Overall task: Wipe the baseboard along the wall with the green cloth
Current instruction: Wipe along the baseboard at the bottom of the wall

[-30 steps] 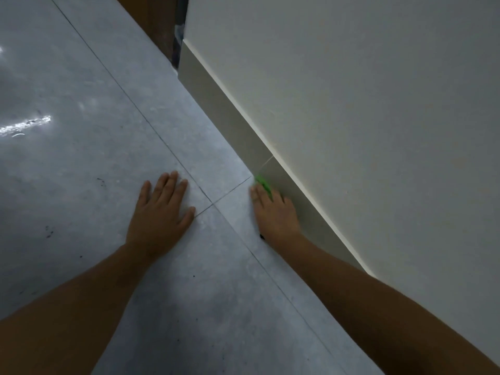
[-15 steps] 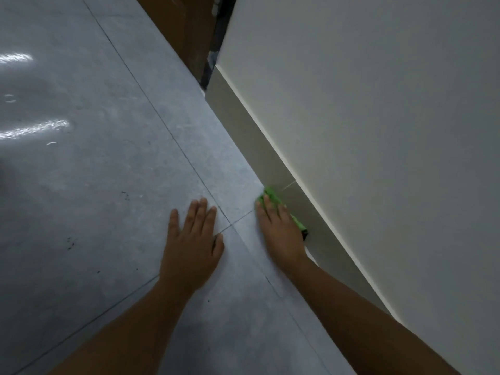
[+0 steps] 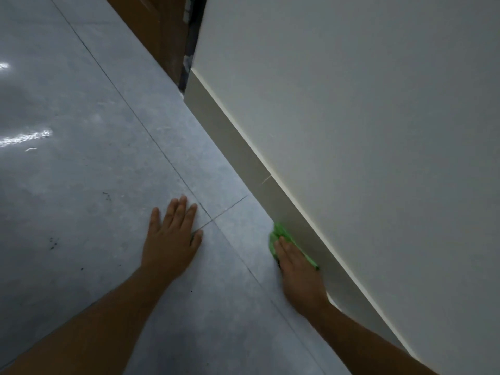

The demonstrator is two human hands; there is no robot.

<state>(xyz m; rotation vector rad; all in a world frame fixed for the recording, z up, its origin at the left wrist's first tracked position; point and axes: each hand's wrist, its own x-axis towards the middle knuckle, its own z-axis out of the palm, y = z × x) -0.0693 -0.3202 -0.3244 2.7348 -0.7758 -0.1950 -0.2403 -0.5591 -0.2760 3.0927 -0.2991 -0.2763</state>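
Observation:
A beige baseboard [image 3: 238, 147] runs diagonally along the foot of the pale wall [image 3: 365, 131], from the upper middle down to the lower right. My right hand [image 3: 299, 272] presses the green cloth [image 3: 280, 234] against the baseboard where it meets the floor; the cloth sticks out past my fingertips and along the wall side of the hand, the rest is hidden under the palm. My left hand [image 3: 170, 239] lies flat on the grey floor tile, fingers spread, holding nothing, to the left of the right hand.
Grey floor tiles [image 3: 81, 131] with thin grout lines and a few dark specks fill the left. The wall ends at a corner near a brown wooden door or frame [image 3: 167, 41] at the top. A vertical joint [image 3: 266, 179] marks the baseboard ahead of the cloth.
My right hand and the cloth have slid back along the baseboard, away from the joint they were at before. More of the cloth shows now. The left hand stays planted on the floor.

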